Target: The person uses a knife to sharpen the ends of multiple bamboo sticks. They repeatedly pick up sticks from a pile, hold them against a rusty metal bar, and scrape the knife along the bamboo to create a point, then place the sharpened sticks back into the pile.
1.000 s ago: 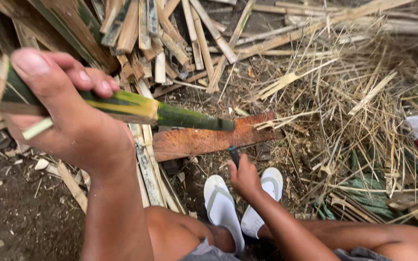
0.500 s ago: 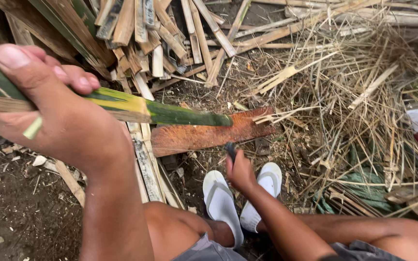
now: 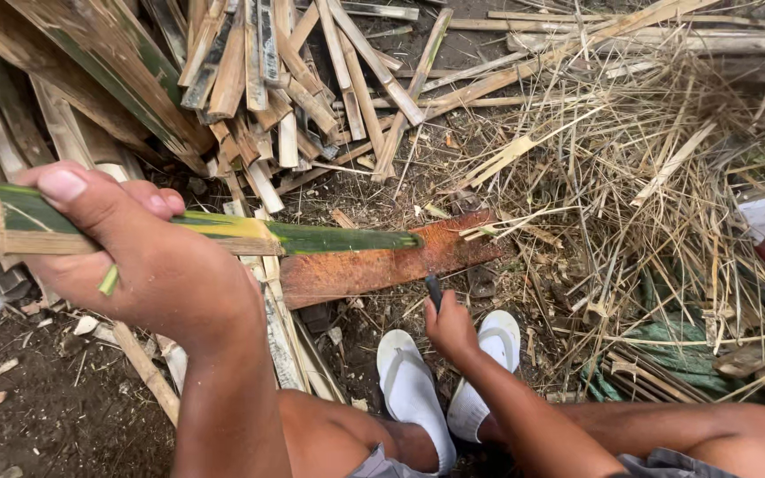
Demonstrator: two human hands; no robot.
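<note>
Bamboo strip (image 3: 312, 237) gripped by left hand (image 3: 135, 257), right hand (image 3: 449, 327) closed on rusty blade (image 3: 382, 265), dirt ground (image 3: 55, 407), split bamboo heap (image 3: 250, 80) at 12 o'clock, dry straw (image 3: 657, 186) at 2 o'clock, white sandals (image 3: 413, 389) at 6.

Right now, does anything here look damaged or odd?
The broad blade near the right hand is orange-brown with rust along its whole face. The green bamboo strip in the left hand is split, not whole.
</note>
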